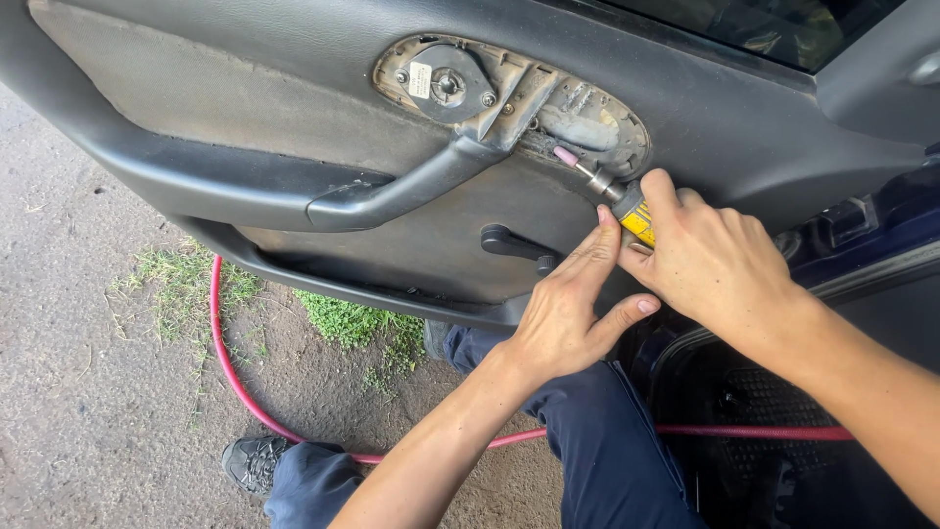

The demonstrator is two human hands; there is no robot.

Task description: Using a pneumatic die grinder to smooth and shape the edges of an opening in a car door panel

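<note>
An open car door shows its grey inner panel [294, 118] with an oval opening [509, 98] where the handle trim is off. My right hand [715, 260] grips a small rotary tool [627, 206] with a yellow body and a pink grinding tip [566, 157] pointed at the opening's lower right edge. My left hand [573, 309] rests under it, its fingertips touching the tool's yellow body. The black pull handle [411, 186] runs down to the left of the opening. A black window crank [514, 242] sits just left of my left hand.
A red hose [230, 362] snakes over the dirt ground and grass patch [343, 318], passing under my legs toward the car sill. My dark trousers [597, 441] and black shoe [253, 460] are below. The car's floor mat [764, 402] lies at lower right.
</note>
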